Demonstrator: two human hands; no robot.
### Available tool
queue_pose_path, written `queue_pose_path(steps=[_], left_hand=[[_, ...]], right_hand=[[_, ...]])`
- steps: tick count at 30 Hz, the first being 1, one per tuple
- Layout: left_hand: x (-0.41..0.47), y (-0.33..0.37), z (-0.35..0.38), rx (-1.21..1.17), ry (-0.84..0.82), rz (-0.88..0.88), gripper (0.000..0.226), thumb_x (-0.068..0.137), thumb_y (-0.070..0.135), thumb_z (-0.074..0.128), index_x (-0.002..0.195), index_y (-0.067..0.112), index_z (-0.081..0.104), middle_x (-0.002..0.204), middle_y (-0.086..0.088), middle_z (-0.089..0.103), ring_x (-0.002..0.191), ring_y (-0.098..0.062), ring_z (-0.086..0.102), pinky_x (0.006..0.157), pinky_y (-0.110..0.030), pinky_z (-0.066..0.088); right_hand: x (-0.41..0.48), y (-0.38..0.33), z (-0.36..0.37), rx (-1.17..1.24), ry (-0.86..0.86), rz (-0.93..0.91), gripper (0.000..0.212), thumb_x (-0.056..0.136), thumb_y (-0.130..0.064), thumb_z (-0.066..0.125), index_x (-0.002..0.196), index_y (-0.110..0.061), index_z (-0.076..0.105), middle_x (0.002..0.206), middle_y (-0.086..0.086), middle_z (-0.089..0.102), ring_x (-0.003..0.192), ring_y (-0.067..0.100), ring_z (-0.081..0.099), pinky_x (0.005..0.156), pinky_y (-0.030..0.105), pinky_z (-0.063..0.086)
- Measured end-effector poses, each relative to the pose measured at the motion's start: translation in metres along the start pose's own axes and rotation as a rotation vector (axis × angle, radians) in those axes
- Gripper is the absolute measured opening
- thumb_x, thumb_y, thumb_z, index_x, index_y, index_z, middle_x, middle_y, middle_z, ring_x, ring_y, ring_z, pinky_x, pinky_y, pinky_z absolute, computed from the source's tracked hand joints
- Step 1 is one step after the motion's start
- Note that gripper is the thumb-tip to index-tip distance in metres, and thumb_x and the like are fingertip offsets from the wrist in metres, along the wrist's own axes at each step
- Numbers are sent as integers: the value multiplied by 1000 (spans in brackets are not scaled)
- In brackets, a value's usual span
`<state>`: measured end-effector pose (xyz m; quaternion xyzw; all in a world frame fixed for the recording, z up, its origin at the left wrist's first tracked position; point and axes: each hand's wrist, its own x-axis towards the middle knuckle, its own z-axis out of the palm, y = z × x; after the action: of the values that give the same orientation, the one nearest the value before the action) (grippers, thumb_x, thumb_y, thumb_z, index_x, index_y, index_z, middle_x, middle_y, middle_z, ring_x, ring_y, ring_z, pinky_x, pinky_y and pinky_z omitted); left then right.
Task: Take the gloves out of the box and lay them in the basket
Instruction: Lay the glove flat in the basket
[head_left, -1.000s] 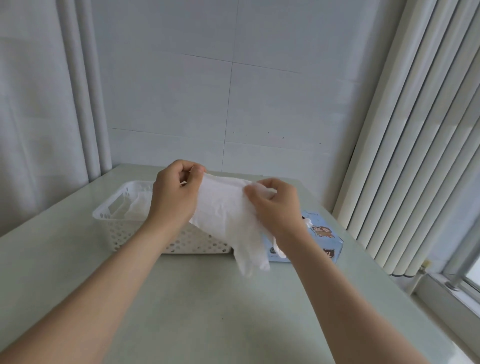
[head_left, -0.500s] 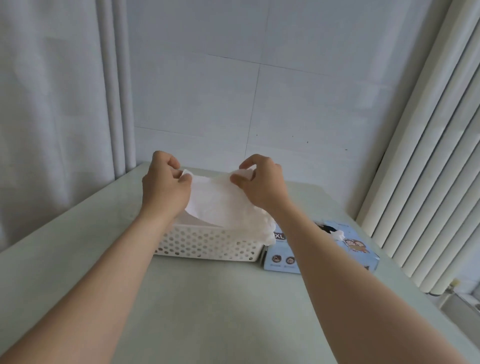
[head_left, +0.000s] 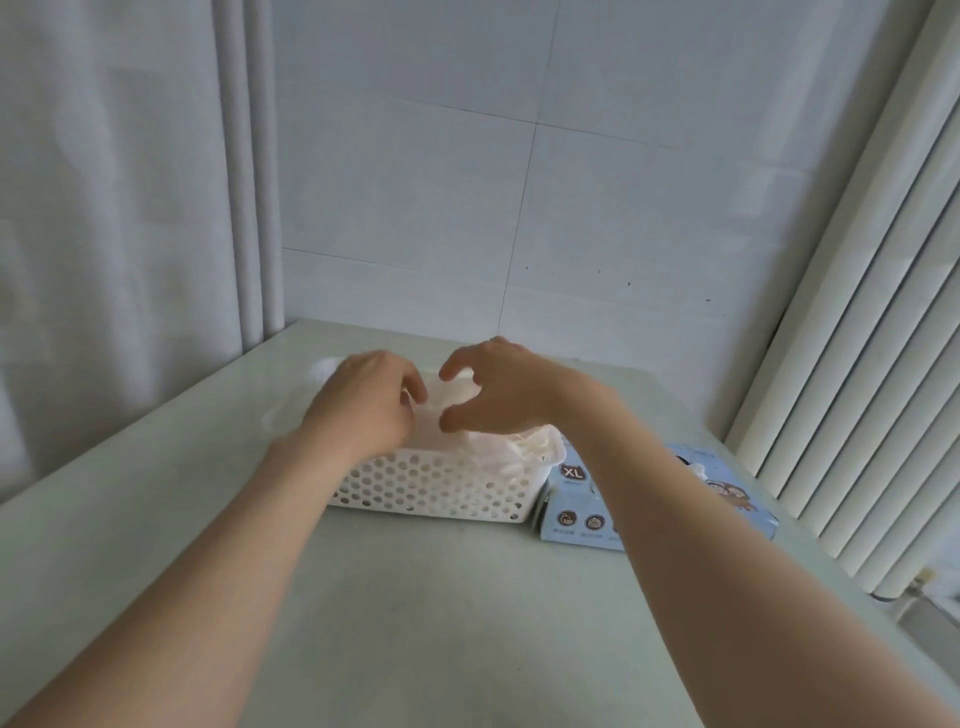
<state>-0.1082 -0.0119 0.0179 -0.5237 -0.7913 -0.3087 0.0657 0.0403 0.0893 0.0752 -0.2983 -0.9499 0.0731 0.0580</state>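
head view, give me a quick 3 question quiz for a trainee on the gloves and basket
1. Which size mark shows on the box? A) XL B) M C) S
2. Fill in: the glove droops over the end of the basket nearest the ____.
3. True or false: the left hand and right hand are above the basket.
Key: 1 A; 2 box; 3 true.

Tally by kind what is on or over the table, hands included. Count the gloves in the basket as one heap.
Basket: 1
Glove box: 1
Heap of gloves in the basket: 1; single gloves cannot be told apart
Hands: 2, left hand and right hand, over the basket
Total: 5
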Motion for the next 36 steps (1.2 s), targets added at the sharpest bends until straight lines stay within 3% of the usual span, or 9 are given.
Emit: queue_pose_path(steps=[3, 7, 10, 13, 16, 19, 23, 29, 36], left_hand=[[-4, 7, -4, -12, -184, -51, 37, 99, 13, 45, 104, 27, 79, 109, 3, 72, 75, -11, 66, 77, -36, 60], [-5, 5, -9, -29, -254, -101, 31, 95, 23, 49, 101, 29, 79, 99, 5, 75, 74, -14, 72, 80, -38, 64], [-5, 7, -10, -60, -300, -128, 21, 90, 28, 59, 95, 32, 79, 90, 8, 76, 73, -9, 71, 80, -33, 63], [-4, 6, -9, -87, -279, -142, 14, 86, 31, 67, 91, 30, 81, 86, 8, 77, 67, -6, 72, 79, -32, 63], [-5, 6, -7, -92, -228, -126, 17, 83, 36, 72, 90, 22, 81, 84, 4, 77, 65, -7, 72, 77, -35, 64], [-5, 7, -3, -62, -152, -80, 19, 84, 39, 65, 86, 29, 81, 92, 8, 78, 88, -14, 72, 84, -37, 60], [-8, 17, 8, 115, 155, 100, 25, 93, 34, 56, 80, 28, 77, 84, 8, 73, 88, -25, 61, 86, -40, 49], [-34, 52, 40, 52, 390, 429, 25, 97, 25, 46, 90, 16, 68, 84, 2, 65, 80, -22, 57, 75, -39, 44], [-58, 90, 83, 167, 293, 739, 26, 96, 21, 54, 114, 12, 71, 126, -5, 67, 120, -27, 57, 110, -43, 38]], right_hand=[[-12, 0, -11, -66, -124, 27, 59, 86, -32, 78, 141, -40, 57, 120, -11, 47, 110, 15, 53, 93, 36, 51], [-8, 16, -6, -58, -42, 48, 56, 80, -20, 86, 127, -42, 64, 121, -1, 57, 95, 20, 68, 85, 40, 60], [-9, 22, -2, -85, -56, 54, 75, 79, -11, 88, 139, -43, 55, 120, 0, 58, 99, 23, 68, 86, 42, 60], [-14, 24, -1, -104, -162, 42, 90, 87, 2, 67, 157, -46, 37, 121, -9, 59, 106, 20, 64, 87, 38, 60], [-19, 24, 1, -127, -230, 26, 73, 94, -2, 48, 153, -45, 48, 104, -10, 66, 88, 16, 65, 79, 31, 57], [-21, 23, 0, -124, -232, 20, 67, 95, 0, 46, 147, -42, 56, 108, -3, 72, 91, 18, 70, 79, 32, 57], [-24, 28, 1, 87, -14, 15, 68, 92, 6, 43, 141, -37, 60, 102, 0, 73, 80, 16, 76, 78, 37, 65], [-45, 54, 25, 141, 515, 42, 36, 95, -2, 46, 114, -24, 67, 77, -7, 55, 67, 11, 56, 62, 35, 50], [-92, 113, 33, 104, 453, 339, 32, 73, -27, 72, 103, -28, 60, 101, -4, 57, 88, 17, 59, 76, 35, 51]])
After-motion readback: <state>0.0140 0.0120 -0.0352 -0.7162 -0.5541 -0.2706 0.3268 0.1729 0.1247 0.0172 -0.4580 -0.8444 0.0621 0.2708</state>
